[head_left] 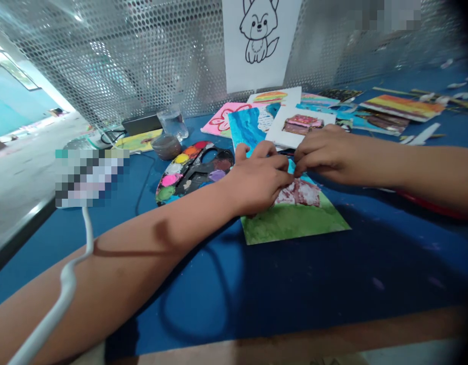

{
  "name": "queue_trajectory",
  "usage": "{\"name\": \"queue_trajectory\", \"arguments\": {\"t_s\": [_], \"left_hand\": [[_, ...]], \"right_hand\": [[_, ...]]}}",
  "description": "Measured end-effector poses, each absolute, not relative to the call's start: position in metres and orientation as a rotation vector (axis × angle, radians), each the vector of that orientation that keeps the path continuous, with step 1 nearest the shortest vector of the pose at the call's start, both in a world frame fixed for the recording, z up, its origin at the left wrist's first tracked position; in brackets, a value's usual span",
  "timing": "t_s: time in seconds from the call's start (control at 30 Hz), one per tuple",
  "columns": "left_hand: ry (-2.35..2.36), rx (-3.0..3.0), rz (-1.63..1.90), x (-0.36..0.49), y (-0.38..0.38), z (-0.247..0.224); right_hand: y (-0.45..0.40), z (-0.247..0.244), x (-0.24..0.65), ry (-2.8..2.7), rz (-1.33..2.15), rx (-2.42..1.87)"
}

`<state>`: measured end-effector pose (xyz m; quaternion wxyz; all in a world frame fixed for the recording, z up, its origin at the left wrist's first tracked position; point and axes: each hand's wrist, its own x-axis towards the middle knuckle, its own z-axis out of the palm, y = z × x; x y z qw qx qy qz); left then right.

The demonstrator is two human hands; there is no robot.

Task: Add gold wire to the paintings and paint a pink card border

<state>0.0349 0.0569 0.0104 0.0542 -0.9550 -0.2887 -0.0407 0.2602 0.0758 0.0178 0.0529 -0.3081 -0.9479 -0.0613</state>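
Left hand [258, 180] lay half-open across painting [294, 223], back from near edge of table [294, 284]; right hand [328, 156] bunched; both grips unclear; dragging either risked smears if wet.

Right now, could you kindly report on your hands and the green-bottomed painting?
Left hand on painting. Right hand bunched close by, contact unclear. Painting on blue table, partly covered by hands.

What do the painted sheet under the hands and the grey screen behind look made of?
Painted sheet: probably paper or thin card, fairly matte, judging by its flat, straight-edged shape.

Screen: likely metal, given its silvery sheen and rows of punched-looking holes.
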Motion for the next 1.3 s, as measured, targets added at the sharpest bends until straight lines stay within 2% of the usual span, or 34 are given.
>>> {"name": "queue_trajectory", "arguments": {"t_s": [0.13, 0.33, 1.0, 1.3], "left_hand": [[-0.864, -2.88, -0.122, 0.035, 0.057, 0.011], [-0.841, -2.875, -0.163, 0.035, 0.059, 0.009], [-0.868, -2.902, -0.113, 0.035, 0.058, 0.013], [-0.886, -2.922, -0.119, 0.035, 0.059, 0.013]], "right_hand": [[0.07, 0.024, 0.255, -2.848, -0.198, -1.049], [0.069, 0.018, 0.257, -2.861, -0.369, -0.923], [0.057, 0.023, 0.245, -2.896, -0.578, -1.009], [0.051, 0.023, 0.238, -2.853, -0.485, -1.213]]}}
